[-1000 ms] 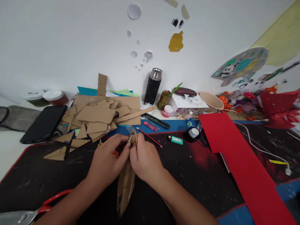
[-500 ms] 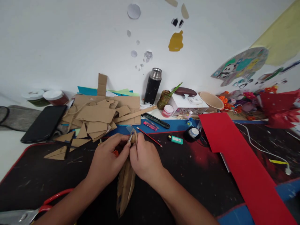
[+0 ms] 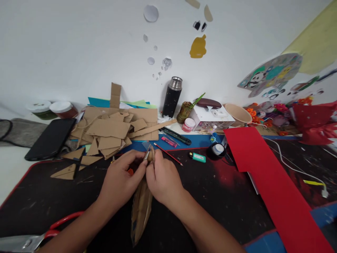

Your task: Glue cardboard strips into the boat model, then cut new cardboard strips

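While the left hand [image 3: 123, 175] and right hand [image 3: 164, 179] pinched cardboard [image 3: 142, 211], 1 pencil [image 3: 168, 154] lay just beyond, scissors [image 3: 37, 240] well left.

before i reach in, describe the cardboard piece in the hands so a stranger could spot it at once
Over the large black mat, find where the left hand and right hand come together. They grip the folded cardboard piece, its pointed end toward the viewer. Unlike the flat cardboard scraps piled beyond, it is long, narrow and creased lengthwise.
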The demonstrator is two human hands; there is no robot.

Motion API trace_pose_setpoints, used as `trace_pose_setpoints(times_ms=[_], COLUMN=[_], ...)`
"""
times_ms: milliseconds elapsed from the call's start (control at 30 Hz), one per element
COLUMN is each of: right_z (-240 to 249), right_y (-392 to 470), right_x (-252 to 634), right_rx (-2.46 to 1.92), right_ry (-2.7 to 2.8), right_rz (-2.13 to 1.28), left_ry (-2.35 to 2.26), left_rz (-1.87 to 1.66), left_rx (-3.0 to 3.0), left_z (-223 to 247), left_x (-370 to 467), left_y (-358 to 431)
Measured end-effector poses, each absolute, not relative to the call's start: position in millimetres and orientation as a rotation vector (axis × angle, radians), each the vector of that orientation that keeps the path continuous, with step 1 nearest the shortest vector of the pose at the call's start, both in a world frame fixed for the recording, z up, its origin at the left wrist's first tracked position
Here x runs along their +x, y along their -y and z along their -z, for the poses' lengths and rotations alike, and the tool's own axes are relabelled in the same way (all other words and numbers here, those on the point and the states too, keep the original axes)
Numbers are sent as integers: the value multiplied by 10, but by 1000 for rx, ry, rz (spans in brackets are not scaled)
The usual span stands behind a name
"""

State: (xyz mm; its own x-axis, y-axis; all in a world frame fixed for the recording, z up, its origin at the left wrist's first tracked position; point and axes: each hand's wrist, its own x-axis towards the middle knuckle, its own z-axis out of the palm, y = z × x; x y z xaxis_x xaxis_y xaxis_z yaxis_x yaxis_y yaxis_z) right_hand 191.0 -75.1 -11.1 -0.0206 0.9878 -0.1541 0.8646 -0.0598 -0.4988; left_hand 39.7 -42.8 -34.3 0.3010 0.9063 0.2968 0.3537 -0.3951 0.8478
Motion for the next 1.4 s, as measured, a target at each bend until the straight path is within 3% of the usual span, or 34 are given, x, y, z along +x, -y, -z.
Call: trace_pose_setpoints(times_ms=[1400], right_z=[100], right_y=[773], right_x=[1891], right_rx=[-2009], right_ry=[1913], right_rz=[-704], left_ry=[-1134], left_rz=[-1071], left_rx=[1941], left_z=[298], left_x=[401], left_y=[445])
